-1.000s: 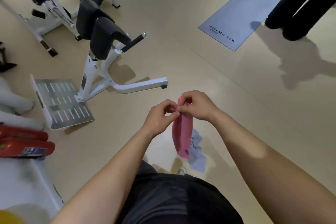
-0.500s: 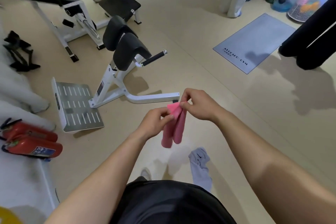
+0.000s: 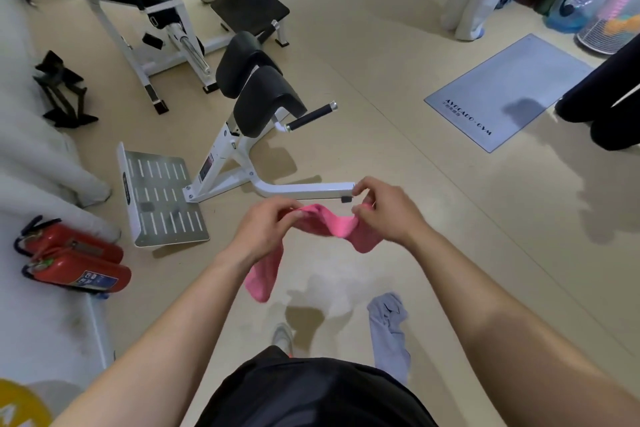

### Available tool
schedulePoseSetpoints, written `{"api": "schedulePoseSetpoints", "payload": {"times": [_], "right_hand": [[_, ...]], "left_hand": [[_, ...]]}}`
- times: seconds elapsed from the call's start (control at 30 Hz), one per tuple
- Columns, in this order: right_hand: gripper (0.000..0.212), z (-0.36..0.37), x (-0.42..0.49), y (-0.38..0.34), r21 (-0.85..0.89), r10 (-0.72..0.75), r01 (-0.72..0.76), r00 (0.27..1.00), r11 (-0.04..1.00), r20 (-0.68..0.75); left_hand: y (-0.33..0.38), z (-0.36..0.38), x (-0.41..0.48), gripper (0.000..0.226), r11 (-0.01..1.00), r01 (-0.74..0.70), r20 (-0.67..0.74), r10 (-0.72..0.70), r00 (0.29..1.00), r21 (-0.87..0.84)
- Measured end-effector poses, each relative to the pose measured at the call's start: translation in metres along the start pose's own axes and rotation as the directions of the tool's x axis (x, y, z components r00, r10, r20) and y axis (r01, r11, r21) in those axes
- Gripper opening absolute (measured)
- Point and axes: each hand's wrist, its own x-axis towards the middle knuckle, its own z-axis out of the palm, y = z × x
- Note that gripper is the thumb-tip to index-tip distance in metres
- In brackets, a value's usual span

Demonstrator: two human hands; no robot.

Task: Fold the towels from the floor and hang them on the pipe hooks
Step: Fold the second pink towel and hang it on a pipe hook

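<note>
Pinching top edge of pink towel [image 3: 329,229] with left hand [image 3: 266,233] and right hand [image 3: 388,212] — middle sagging, ends hanging over floor [image 3: 433,204] — grey towel [image 3: 389,329] lying near.

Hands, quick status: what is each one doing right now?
Left hand: pinching one end of the pink towel.
Right hand: pinching the towel's other end, stretched between both hands.
</note>
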Motion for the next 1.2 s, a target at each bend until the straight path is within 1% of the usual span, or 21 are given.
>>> {"api": "schedulePoseSetpoints", "payload": {"times": [0.07, 0.1, 0.13, 0.17, 0.2, 0.23, 0.37, 0.47, 0.53, 0.67, 0.77, 0.93, 1.03, 1.07, 1.1, 1.2], "right_hand": [[0.039, 0.018, -0.004, -0.008, 0.074, -0.049, 0.046, 0.998, 0.996, 0.036], [0.042, 0.025, -0.006, -0.013, 0.119, -0.07, 0.063, 0.996, 0.991, 0.055], [0.038, 0.03, -0.007, -0.016, 0.155, -0.087, 0.075, 0.993, 0.985, 0.074], [0.027, 0.033, -0.008, -0.019, 0.165, -0.105, 0.09, 0.991, 0.982, 0.086], [0.016, 0.036, -0.008, -0.02, 0.158, -0.123, 0.108, 0.989, 0.982, 0.086], [0.01, 0.036, -0.007, -0.021, 0.146, -0.137, 0.124, 0.987, 0.982, 0.082], [0.006, 0.032, -0.008, -0.021, 0.139, -0.158, 0.145, 0.983, 0.98, 0.091], [0.011, 0.022, -0.007, -0.02, 0.133, -0.175, 0.163, 0.981, 0.978, 0.083], [0.012, 0.014, -0.005, -0.017, 0.12, -0.162, 0.155, 0.985, 0.981, 0.054], [0.009, -0.004, -0.004, -0.003, 0.092, -0.094, 0.093, 0.996, 0.991, 0.005], [0.009, -0.013, -0.002, 0.009, 0.061, -0.034, 0.036, 0.999, 0.998, -0.036], [0.009, -0.024, 0.0, 0.028, 0.019, 0.062, -0.06, 0.991, 0.998, -0.119], [0.008, -0.022, -0.004, 0.032, 0.016, 0.112, -0.111, 0.984, 0.994, -0.141], [0.007, -0.019, -0.006, 0.03, 0.039, 0.108, -0.104, 0.985, 0.994, -0.132], [0.011, -0.015, -0.008, 0.026, 0.071, 0.091, -0.083, 0.99, 0.994, -0.109], [0.027, 0.0, -0.016, 0.006, 0.155, -0.03, 0.034, 0.999, 0.987, -0.025]], "left_hand": [[0.016, 0.003, 0.003, 0.021, 0.997, -0.07, 0.019, 0.069, 0.997, 0.019], [0.021, 0.004, 0.004, 0.019, 0.995, -0.093, 0.021, 0.092, 0.996, 0.029], [0.025, 0.005, 0.003, 0.018, 0.994, -0.105, 0.018, 0.104, 0.994, 0.038], [0.026, 0.006, 0.001, 0.016, 0.994, -0.105, 0.011, 0.104, 0.994, 0.041], [0.026, 0.007, -0.002, 0.015, 0.995, -0.094, 0.004, 0.094, 0.996, 0.033], [0.025, 0.007, -0.005, 0.014, 0.997, -0.078, -0.005, 0.078, 0.997, 0.017], [0.022, 0.008, -0.017, 0.012, 0.999, -0.024, -0.041, 0.022, 0.999, -0.026], [0.017, 0.007, -0.023, 0.008, 0.998, 0.047, -0.03, -0.048, 0.998, -0.028], [0.007, 0.006, -0.027, 0.007, 0.996, 0.089, -0.023, -0.09, 0.996, -0.03], [-0.011, -0.002, -0.038, 0.019, 0.988, 0.155, -0.02, -0.155, 0.988, 0.003], [-0.022, -0.012, -0.046, 0.018, 0.979, 0.202, -0.043, -0.2, 0.979, 0.031], [-0.036, -0.033, -0.056, 0.022, 0.972, 0.235, -0.129, -0.231, 0.964, 0.016], [-0.03, -0.041, -0.057, 0.025, 0.97, 0.24, -0.193, -0.241, 0.951, -0.026], [-0.023, -0.04, -0.055, 0.024, 0.974, 0.221, -0.198, -0.227, 0.954, -0.049], [-0.014, -0.036, -0.053, 0.022, 0.978, 0.194, -0.193, -0.205, 0.96, -0.072], [0.017, -0.015, -0.042, 0.008, 0.982, 0.125, -0.142, -0.145, 0.979, -0.138]]}}
